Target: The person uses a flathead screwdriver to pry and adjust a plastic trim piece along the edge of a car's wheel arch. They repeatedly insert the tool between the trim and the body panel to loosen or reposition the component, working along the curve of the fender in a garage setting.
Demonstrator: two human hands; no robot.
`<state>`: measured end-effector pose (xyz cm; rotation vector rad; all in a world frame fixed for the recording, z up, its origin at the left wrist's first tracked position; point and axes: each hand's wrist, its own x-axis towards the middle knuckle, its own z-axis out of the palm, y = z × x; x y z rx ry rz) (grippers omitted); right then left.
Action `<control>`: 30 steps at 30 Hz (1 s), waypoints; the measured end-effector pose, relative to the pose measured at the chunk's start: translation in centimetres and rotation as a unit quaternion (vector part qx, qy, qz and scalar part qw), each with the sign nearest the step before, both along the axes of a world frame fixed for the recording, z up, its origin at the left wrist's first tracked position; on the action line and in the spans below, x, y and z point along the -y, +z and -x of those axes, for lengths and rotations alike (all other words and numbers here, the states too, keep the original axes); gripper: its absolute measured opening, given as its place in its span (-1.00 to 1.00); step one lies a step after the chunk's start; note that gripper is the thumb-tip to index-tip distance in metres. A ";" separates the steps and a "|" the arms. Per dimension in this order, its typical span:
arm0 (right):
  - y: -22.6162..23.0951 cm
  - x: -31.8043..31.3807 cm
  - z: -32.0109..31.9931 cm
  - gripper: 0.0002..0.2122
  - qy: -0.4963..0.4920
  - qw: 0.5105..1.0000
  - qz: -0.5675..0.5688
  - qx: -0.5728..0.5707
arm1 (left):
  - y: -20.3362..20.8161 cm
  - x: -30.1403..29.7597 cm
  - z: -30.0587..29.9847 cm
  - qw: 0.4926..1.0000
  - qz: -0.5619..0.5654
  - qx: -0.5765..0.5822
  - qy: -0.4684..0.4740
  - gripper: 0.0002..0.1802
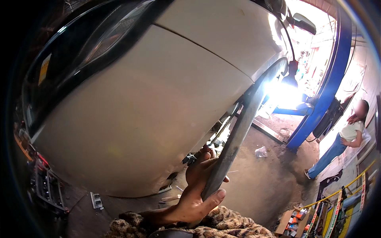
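My left hand (194, 184) comes up from the lower edge in a leopard-patterned fluffy sleeve. It is closed round the lower end of a long grey strip (241, 131), with the thumb on the near side. A fingertip shows past the strip's right edge. The strip slants up along the wheel opening of a white car body (151, 107). Beside the upper fingers, thin rods and small metal parts show in the gap; whether the fingers touch them I cannot tell. More patterned fabric (234, 224) lies at the lower edge, but my right hand is not seen.
A bright work lamp (291, 77) hangs by the wheel opening. Behind it stands a blue lift post (327, 87). A person (351, 133) stands by the right wall. A cardboard box (283, 222) of small items sits lower right, and a clear plastic bag (260, 152) lies on the floor.
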<state>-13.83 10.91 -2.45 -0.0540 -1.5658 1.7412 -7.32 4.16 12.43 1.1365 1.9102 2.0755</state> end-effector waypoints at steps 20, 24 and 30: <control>-2.5 -4.5 0.4 -0.72 -0.047 0.992 0.112 0.044 | -1.4 -2.0 1.7 0.987 -0.098 0.012 -0.126 -0.38; -3.5 -6.9 -2.8 -0.73 -0.047 0.984 0.160 0.066 | -0.9 -1.9 1.9 0.975 -0.107 0.084 -0.178 -0.38; -2.8 -7.9 -4.2 -0.72 -0.033 0.984 0.166 0.050 | -0.5 -0.7 1.9 0.979 -0.060 0.096 -0.168 -0.43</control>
